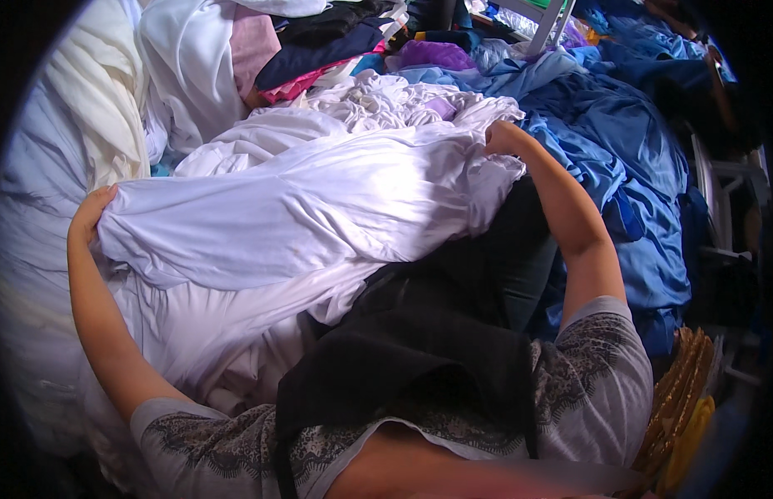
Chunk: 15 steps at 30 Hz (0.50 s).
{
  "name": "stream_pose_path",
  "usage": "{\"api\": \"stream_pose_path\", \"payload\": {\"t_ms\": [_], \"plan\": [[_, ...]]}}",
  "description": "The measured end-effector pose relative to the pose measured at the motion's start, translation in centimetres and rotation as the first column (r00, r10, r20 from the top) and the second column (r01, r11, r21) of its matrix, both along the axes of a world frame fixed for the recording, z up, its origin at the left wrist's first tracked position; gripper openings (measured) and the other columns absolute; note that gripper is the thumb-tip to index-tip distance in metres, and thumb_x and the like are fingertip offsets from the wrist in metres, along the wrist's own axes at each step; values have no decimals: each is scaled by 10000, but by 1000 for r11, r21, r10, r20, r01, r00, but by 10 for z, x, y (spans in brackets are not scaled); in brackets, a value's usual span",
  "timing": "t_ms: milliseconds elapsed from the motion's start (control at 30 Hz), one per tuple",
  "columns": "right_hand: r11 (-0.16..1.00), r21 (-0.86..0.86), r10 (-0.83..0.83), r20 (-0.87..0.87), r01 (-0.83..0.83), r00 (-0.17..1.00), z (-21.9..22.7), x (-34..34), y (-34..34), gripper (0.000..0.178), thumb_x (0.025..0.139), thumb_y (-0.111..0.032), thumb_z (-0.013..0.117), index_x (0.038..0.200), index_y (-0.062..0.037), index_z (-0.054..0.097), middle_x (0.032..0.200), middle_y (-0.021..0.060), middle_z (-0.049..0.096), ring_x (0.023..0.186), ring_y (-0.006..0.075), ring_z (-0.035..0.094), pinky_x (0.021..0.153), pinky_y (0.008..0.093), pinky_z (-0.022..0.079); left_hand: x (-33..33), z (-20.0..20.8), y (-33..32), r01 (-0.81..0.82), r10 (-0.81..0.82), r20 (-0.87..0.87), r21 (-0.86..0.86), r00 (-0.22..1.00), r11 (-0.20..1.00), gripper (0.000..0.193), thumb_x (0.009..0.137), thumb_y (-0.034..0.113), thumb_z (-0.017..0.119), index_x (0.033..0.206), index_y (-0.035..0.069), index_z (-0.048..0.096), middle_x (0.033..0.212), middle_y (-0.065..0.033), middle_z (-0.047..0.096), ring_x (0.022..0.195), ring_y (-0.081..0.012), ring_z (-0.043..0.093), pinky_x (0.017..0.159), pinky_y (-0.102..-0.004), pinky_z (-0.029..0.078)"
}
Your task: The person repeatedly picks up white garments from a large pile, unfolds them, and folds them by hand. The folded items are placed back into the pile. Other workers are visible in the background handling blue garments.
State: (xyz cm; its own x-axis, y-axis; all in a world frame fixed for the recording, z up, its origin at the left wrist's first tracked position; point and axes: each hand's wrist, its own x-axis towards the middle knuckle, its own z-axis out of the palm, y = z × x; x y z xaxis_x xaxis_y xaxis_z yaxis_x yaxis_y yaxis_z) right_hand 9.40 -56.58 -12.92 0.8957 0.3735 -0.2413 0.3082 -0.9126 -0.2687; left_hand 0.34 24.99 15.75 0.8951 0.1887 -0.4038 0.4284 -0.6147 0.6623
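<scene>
A large white cloth is stretched between my two hands, above my lap. My left hand grips its left edge, with the thumb on top and the other fingers hidden underneath. At the far right end, my right hand is closed on the bunched edge of the same cloth. The stretched part lies fairly smooth, with soft folds and a bright patch of light toward the right. More white fabric hangs in folds below it, and a crumpled white heap sits just beyond.
Cream and white cloth is piled along the left. Shiny blue fabric spreads over the right side. Folded dark and pink cloths and a purple bundle lie at the back. A pale frame stands at far right, near gold-trimmed fabric.
</scene>
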Motion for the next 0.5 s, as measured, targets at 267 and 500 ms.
{"api": "stream_pose_path", "payload": {"t_ms": [267,500], "plan": [[983,110,-145,-41,149,989,16,7,-9,377,683,-385,714,808,-29,726,736,123,700,669,248,668,631,374,522,-16,20,-10,22,-15,42,-170,999,985,377,954,341,543,1147,24,602,1049,-56,667,905,-122,628,809,-270,497],[979,-200,35,0,-34,999,-9,-12,11,336,683,-319,666,889,-62,728,902,160,701,832,309,683,710,423,548,-15,15,-7,27,-18,99,-91,995,995,424,946,345,556,1150,-25,585,1071,-95,660,936,-178,632,846,-316,495]]}}
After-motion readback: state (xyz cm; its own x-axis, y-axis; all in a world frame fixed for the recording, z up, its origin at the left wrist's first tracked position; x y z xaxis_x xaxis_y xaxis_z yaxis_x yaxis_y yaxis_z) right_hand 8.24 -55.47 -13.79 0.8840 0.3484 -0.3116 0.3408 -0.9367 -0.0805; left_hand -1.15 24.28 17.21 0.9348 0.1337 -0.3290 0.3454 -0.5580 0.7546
